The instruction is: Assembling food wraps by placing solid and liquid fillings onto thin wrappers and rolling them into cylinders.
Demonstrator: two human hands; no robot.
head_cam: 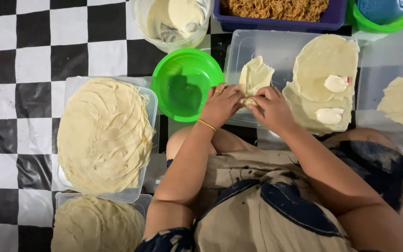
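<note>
Your left hand [221, 103] and right hand [273, 108] meet in front of you, fingertips pinched together and touching. Both forearms angle inward from bent elbows. Left wrist bare but for a thin bangle [206, 125].

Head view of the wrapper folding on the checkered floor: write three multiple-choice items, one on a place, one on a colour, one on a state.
1. Where does the round bright green plastic bowl sit relative to the left hand?
A. to its left
B. to its right
C. under it

2. What colour is the rectangular tub holding the brown shredded filling?
A. red
B. purple-blue
C. white

3. How is the thin pale dough wrapper at the two hands?
A. lying flat and untouched
B. pinched at its lower end by both hands
C. fully rolled shut

Answers: 1 A, the bowl lies left of the left hand. 2 B, the tub's wall is purple-blue. 3 B, left hand and right hand meet on its lower end while its upper part lies open.
</note>
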